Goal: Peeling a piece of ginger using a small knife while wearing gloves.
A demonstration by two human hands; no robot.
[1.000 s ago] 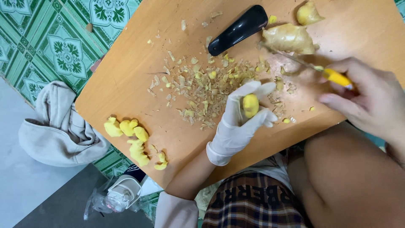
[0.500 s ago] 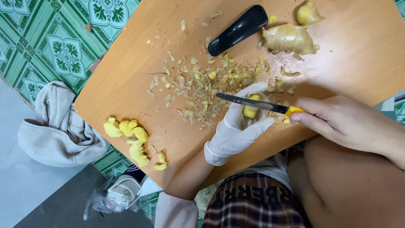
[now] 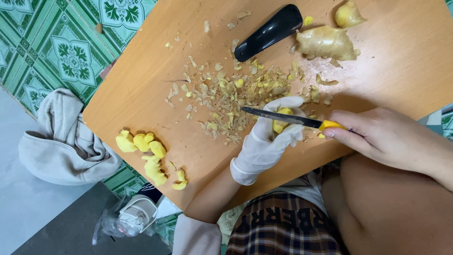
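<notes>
We see the left hand (image 3: 266,144), in a white glove, with its fingers clenched around a small yellow ginger piece (image 3: 281,121) and holding it just above the near edge of the tabletop (image 3: 151,85). The right hand (image 3: 387,137) is bare and its fingers are grasping the yellow handle of a knife (image 3: 288,118). The dark blade lies almost level, with its long axis going from right to left, and it crosses over the ginger piece so that the tip points left, past the gloved fingers. So the ginger piece is directly under the blade, to the left of the right hand, and the left hand is the nearer one because it holds the piece. We count one knife in use and one black handle-like object (image 3: 270,32) at the far side, which we cannot identify with certainty. There are two unpeeled ginger lumps (image 3: 325,42) at the far right, and about six peeled yellow pieces (image 3: 146,151) grouped at the near left. Many thin peel scraps (image 3: 226,94) lie in the middle. A grey cloth (image 3: 61,141) lies on the floor.
</notes>
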